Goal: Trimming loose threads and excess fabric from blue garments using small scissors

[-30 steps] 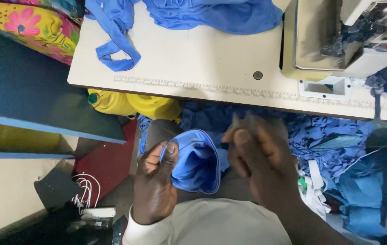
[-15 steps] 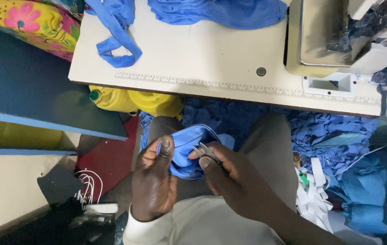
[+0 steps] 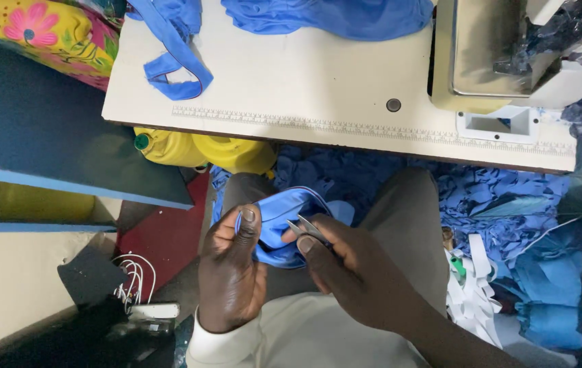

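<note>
head cam | looks straight down | close over lap, table [image 3: 318, 82] edge

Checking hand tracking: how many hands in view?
2. Left hand pinches the blue cloth over the lap; right hand holds small snips against it. No other hands show.

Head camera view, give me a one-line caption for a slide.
Left hand pinches a blue fabric piece while right hand holds small metal snips against it, below a sewing table.
</note>
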